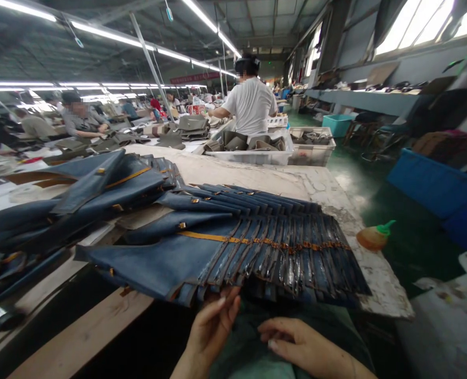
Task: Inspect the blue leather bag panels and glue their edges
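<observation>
A fanned row of overlapping blue leather-like pieces (150, 263) lies at the table's front, with dark edges and an orange stripe. Wet-looking shine shows on the dark strips of their overlapped ends. My left hand (211, 329) is at the row's front edge, palm turned inward and fingers loosely bent; its fingertips are close to or touching the undersides, and I see nothing held in it. Lower and to the right, my right hand (296, 339) hovers above my green-clad lap, fingers slightly curled and apart from the thumb, holding nothing.
More blue pieces (87, 189) are heaped on the left. A squeeze bottle (373, 237) with a green nozzle and amber contents stands at the table's right edge. Beyond the worn tabletop (233, 171), a person in white (252, 105) works beside bins (252, 157). Blue crates (434, 181) stand right.
</observation>
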A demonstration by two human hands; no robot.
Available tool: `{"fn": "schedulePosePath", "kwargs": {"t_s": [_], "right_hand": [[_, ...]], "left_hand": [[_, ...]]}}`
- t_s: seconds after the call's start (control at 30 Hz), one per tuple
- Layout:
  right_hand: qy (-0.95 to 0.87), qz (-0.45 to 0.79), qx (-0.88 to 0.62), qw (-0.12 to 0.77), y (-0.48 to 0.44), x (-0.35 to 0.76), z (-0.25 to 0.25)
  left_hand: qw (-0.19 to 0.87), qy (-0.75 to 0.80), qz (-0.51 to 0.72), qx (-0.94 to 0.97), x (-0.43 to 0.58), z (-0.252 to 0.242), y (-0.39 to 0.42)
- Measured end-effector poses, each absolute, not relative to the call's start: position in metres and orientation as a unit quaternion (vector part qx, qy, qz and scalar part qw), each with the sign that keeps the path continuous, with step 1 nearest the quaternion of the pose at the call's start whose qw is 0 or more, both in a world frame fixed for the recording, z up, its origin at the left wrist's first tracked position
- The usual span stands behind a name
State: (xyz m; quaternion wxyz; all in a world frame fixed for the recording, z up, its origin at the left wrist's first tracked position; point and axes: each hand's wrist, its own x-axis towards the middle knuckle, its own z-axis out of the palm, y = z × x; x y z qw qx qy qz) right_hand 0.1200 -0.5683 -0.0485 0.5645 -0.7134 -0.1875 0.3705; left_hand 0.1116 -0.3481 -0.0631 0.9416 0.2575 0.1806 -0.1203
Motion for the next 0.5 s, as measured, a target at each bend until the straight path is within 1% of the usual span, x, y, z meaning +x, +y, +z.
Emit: {"fn": "schedulePosePath", "kwargs": {"t_s": [0.1, 0.17, 0.23, 0.33, 0.4, 0.5], "right_hand": [[-0.186, 0.371, -0.662, 0.624, -0.555, 0.124, -0.047], [-0.17, 0.374, -0.598, 0.688, -0.544, 0.128, -0.044], [-0.117, 0.368, -0.52, 0.762, -0.535, 0.135, -0.038], [-0.003, 0.352, -0.389, 0.852, -0.534, 0.152, -0.029], [0.044, 0.333, -0.331, 0.882, -0.541, 0.171, -0.025], [0.083, 0.301, -0.345, 0.885, -0.558, 0.209, -0.027]], "left_hand": [[0.962, 0.054, -0.125, 0.237, 0.119, -0.052, -0.347], [0.964, -0.018, -0.135, 0.229, 0.122, -0.049, -0.345], [0.961, -0.053, -0.148, 0.228, 0.123, -0.049, -0.343], [0.954, -0.045, -0.161, 0.25, 0.12, -0.055, -0.337], [0.947, -0.011, -0.163, 0.275, 0.116, -0.061, -0.331], [0.938, 0.048, -0.154, 0.307, 0.109, -0.071, -0.321]]}}
